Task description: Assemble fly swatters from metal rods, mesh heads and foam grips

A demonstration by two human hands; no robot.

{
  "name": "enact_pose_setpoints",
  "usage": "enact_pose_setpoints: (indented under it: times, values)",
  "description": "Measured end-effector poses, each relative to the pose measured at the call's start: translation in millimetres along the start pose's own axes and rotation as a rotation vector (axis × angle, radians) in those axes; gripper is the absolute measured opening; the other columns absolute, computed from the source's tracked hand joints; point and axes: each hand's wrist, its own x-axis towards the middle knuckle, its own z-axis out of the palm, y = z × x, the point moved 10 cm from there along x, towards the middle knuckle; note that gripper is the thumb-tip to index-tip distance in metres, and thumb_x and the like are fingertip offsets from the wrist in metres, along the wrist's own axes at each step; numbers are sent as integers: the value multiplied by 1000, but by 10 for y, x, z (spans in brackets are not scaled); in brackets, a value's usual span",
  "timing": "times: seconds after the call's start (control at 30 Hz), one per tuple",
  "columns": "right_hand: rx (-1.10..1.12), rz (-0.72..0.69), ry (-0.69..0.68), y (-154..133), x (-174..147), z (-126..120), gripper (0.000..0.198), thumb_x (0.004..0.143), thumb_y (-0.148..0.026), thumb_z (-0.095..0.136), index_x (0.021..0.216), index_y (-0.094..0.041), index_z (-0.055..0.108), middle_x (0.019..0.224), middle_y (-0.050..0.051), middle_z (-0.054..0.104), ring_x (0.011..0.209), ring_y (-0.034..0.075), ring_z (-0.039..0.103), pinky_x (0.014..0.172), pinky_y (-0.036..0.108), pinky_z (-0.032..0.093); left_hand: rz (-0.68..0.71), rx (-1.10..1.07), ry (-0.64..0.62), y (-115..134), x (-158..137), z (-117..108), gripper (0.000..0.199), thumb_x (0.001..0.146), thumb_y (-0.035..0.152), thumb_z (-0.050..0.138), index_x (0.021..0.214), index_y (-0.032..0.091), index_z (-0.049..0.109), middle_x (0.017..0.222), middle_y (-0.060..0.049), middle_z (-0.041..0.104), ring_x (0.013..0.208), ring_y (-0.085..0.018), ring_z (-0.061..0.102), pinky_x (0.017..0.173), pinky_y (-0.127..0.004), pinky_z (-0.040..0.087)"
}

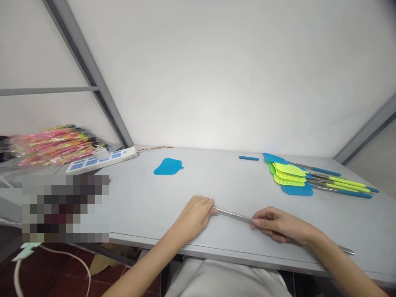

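Note:
My left hand (pixel 198 212) is closed over one end of a thin silver metal rod (pixel 233 215), just above the grey table. Further along, the thumb and fingers of my right hand (pixel 275 223) pinch the same rod. A silver metal end (pixel 345 250) shows beyond my right wrist; whether it belongs to the held rod or to another one, I cannot tell. Ahead of my left hand lies a loose blue fly swatter head (pixel 168 166). A short blue handle grip (pixel 248 158) lies near the back wall.
Several blue, yellow and green fly swatters (pixel 291 175) with metal shafts are piled at the right of the table (pixel 139 198). At the left are a white power strip (pixel 123 155) and bagged colourful items (pixel 55 144). A pixelated patch hides the left front.

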Motion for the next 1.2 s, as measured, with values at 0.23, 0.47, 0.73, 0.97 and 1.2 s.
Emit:
enact_pose_setpoints:
  times: [0.23,0.47,0.73,0.97,1.2]
  values:
    - [-9,19,-5,-64,163,-212,32,73,-42,50,73,-11,57,49,-7,30,37,2,19,35,19,11,59,56,-56,-49,231,14,33,87,30,21,68,16,43,65,-2,53,58,-13,47,59,-27,33]
    - [-108,26,-2,-242,396,-612,31,71,-44,50,72,-13,54,53,-5,36,41,3,26,37,19,14,136,161,-13,-130,643,-146,37,87,34,18,70,16,45,67,-3,54,59,-14,50,56,-26,33]
    - [-145,47,-34,-360,639,-818,32,68,-45,54,68,-13,53,55,-3,42,43,4,32,37,19,17,17,105,45,-320,910,-164,42,84,43,23,66,16,49,66,-4,55,62,-14,51,52,-24,31]
    - [-218,-11,-56,-438,632,-679,34,70,-44,51,82,-14,62,54,-6,30,41,3,19,38,20,11,7,208,75,-306,796,-45,42,86,38,17,68,16,49,67,-4,58,60,-15,53,50,-26,28]
    - [-357,-86,42,-494,596,-681,34,68,-42,53,83,-13,65,51,-6,29,41,4,22,39,22,13,1,196,-11,-282,726,142,45,86,40,13,71,17,49,69,-3,59,59,-15,54,47,-25,27]
